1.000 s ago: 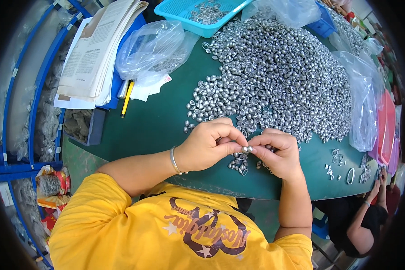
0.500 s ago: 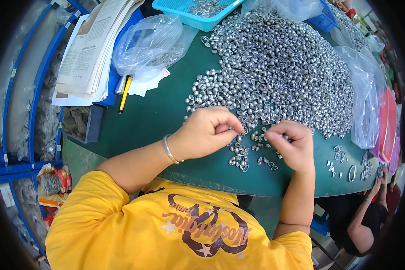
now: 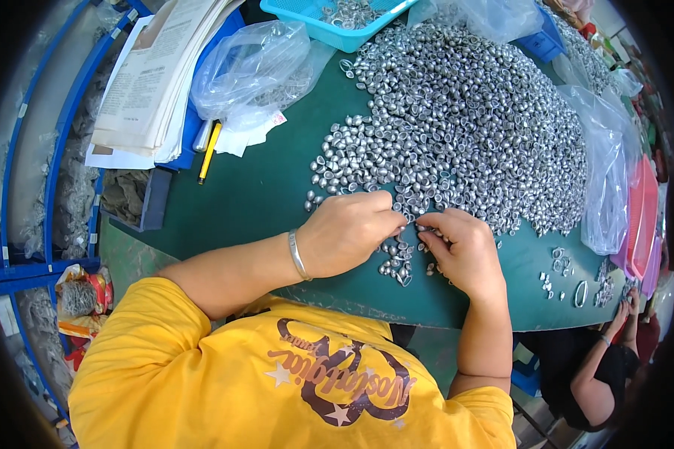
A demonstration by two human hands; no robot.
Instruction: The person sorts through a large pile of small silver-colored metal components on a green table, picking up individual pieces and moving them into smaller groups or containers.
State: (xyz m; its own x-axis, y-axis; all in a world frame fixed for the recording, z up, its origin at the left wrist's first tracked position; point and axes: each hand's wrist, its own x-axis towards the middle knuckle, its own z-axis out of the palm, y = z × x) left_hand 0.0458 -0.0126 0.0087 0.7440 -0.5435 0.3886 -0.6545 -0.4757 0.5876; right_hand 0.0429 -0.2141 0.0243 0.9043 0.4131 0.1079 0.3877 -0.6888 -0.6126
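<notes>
My left hand [image 3: 352, 230], with a silver bangle on its wrist, is closed in a pinch at the near edge of a big heap of small silver metal pieces [image 3: 464, 127]. Facing it, my right hand [image 3: 463, 251] is closed too, its thumb and forefinger pinched close to the left fingertips. Anything between either hand's fingertips is too small to make out. Just below the fingers lies a small cluster of the same oval, shell-like pieces [image 3: 397, 263]. Some loose pieces beside it are partly hidden by my right hand.
A turquoise basket [image 3: 337, 34], a clear plastic bag [image 3: 251, 67], stacked papers [image 3: 153, 82] and a yellow-and-black pen-like tool [image 3: 210, 153] lie at the far left. On the right are another clear bag [image 3: 603, 176], a red tray [image 3: 642, 217], sorted rings [image 3: 562, 260] and a co-worker's arm [image 3: 595, 370].
My right hand has moved left, bringing its fingertips close to those of my left hand. My left hand has shifted slightly right and turned more knuckles-up.
</notes>
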